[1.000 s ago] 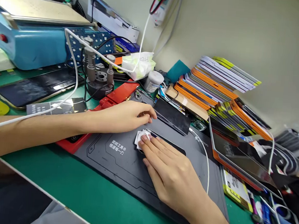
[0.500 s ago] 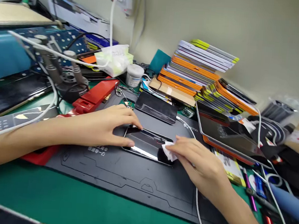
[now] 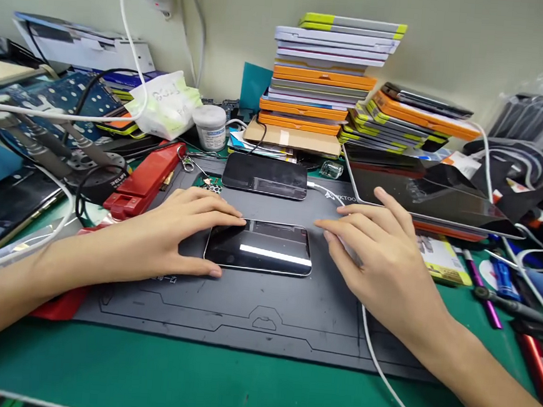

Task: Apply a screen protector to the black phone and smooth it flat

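A smartphone [image 3: 268,248] with a glossy black front and a bright reflection lies on the grey work mat [image 3: 188,310]. My left hand [image 3: 189,231] grips its left end, thumb at the near edge and forefinger at the far edge. My right hand [image 3: 375,255] is just off the phone's right end, thumb and forefinger close together and the little finger raised. A pale bit of tissue [image 3: 354,255] shows under those fingers, mostly hidden by them. Behind lies a second phone [image 3: 265,176] with a white cable [image 3: 329,191] plugged into its right end.
A red clamp-like tool [image 3: 144,178] and a white tub [image 3: 210,128] stand at the left and back. Stacked flat boxes [image 3: 321,76] rise against the wall. To the right are a tablet [image 3: 423,193] and several pen-like tools, including a purple one [image 3: 483,289]. A white cable runs beneath my right arm.
My right hand has lifted off the phone's right end and moved away to its right, the tissue now mostly out of sight. My left hand stays at the left end. The view has turned.
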Demonstrator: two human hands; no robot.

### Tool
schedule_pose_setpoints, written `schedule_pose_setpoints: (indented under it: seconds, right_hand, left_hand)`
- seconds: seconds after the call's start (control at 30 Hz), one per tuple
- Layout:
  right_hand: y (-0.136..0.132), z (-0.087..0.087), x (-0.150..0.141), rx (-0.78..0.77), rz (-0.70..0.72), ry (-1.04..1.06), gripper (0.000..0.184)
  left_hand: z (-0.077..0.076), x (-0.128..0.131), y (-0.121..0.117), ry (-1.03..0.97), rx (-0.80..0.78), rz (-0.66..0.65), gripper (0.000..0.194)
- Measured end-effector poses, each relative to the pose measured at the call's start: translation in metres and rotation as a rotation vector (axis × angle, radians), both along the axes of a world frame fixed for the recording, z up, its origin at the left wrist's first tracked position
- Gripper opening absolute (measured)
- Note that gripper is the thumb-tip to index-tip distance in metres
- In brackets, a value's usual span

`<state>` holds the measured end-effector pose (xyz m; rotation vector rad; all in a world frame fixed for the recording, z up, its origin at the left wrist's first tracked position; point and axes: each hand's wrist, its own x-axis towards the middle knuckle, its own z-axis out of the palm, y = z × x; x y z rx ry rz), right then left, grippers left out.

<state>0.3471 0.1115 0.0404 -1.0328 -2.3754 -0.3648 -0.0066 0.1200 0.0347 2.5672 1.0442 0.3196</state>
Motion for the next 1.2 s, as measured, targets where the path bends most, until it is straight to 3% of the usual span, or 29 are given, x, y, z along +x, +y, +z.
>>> schedule_pose_setpoints:
  seconds: [0.17, 0.43, 0.8, 1.2]
  right_hand:
    - [-0.006, -0.006, -0.008, -0.125, 0.119, -0.036, 0.026]
    - [-0.005, -0.005, -0.007, -0.207, 0.148, -0.137, 0.035]
    - [-0.002, -0.004, -0.005, -0.135, 0.168, -0.243, 0.05]
    - [0.002, -0.012, -0.003, -0.044, 0.172, -0.241, 0.046]
  left_hand:
    - [-0.001, -0.001, 0.0, -0.024, 0.001, -0.007, 0.057]
    - [0.002, 0.002, -0.001, -0.064, -0.016, -0.018, 0.049]
    - [0.005, 0.004, 0.0, -0.112, -0.016, -0.055, 0.047]
    - [0.011, 0.002, 0.009, -0.142, 0.122, -0.156, 0.043]
